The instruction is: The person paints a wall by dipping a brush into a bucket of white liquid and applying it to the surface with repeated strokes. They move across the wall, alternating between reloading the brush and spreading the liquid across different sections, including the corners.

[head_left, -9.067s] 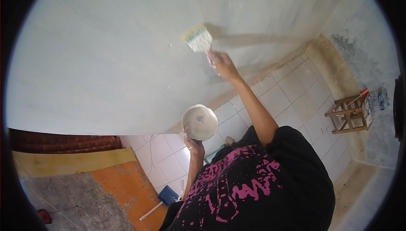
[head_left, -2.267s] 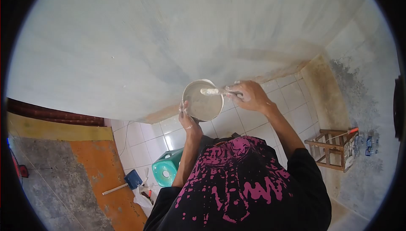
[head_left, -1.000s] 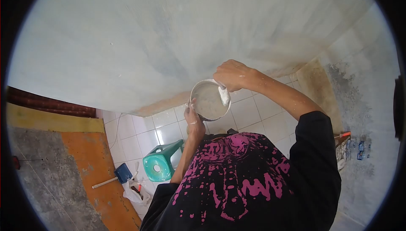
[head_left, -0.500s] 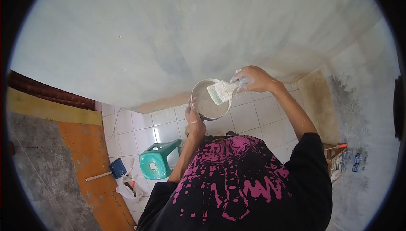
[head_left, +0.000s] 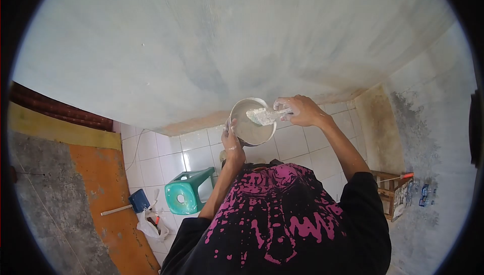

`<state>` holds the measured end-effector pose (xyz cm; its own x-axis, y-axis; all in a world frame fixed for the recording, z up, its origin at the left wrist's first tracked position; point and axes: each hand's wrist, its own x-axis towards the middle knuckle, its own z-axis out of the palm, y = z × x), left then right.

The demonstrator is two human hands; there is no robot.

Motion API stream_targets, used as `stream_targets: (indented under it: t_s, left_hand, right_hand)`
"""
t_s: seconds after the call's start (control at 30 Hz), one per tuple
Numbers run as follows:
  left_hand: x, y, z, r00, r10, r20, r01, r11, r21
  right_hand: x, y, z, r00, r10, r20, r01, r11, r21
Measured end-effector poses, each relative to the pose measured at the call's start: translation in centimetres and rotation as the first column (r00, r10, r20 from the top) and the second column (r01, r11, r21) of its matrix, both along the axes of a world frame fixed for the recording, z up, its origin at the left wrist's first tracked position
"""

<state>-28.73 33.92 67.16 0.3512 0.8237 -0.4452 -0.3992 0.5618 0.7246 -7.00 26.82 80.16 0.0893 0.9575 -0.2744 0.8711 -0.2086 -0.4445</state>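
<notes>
My left hand (head_left: 232,143) grips the near edge of a round paint pot (head_left: 250,121) filled with whitish paint, held up in front of the wall. My right hand (head_left: 301,110) holds a flat paintbrush (head_left: 262,116) by its handle. The brush's white-loaded bristles lie across the pot's rim, over the paint. The pale, streaky painted wall (head_left: 217,43) rises just beyond the pot. My black shirt with pink splatter print fills the lower view.
Below on the white tiled floor stand a green plastic stool (head_left: 187,190), a blue dustpan (head_left: 132,202) and a white bag (head_left: 154,224). A wooden crate stool (head_left: 390,189) sits at the right by the stained wall. An orange and grey surface lies at the left.
My right hand dipped the brush in the pot, lifted it out loaded, then lowered it so the bristles rest across the rim. The pot has stayed in my left hand.
</notes>
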Motion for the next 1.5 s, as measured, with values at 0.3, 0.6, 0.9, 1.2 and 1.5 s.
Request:
stream_targets:
  t_s: [0.3,0.6,0.9,1.2,1.5]
  left_hand:
    - [0.3,-0.2,-0.3,1.000,-0.007,-0.010,0.006,1.000,-0.009]
    - [0.2,-0.5,-0.7,1.000,0.006,0.004,-0.006,1.000,0.017]
    - [-0.2,0.0,-3.8,0.999,-0.006,-0.053,0.002,0.997,-0.081]
    - [-1.9,0.8,-12.1,0.997,0.068,0.022,-0.066,0.995,-0.077]
    - [-4.6,0.4,-7.4,0.969,0.110,-0.221,-0.139,0.983,-0.122]
  right_hand:
    - [-1.7,-0.4,-2.6,0.986,0.011,0.167,-0.048,0.974,0.222]
    - [-2.5,-1.0,-2.9,0.985,-0.023,0.171,-0.017,0.973,0.230]
    - [-3.2,-1.6,-6.8,0.981,-0.192,0.013,0.184,0.956,0.230]
    - [-0.3,-1.0,-15.7,0.386,-0.536,-0.751,0.653,0.734,-0.188]
    - [2.8,10.9,-32.0,-0.049,-0.735,-0.676,0.869,0.302,-0.392]
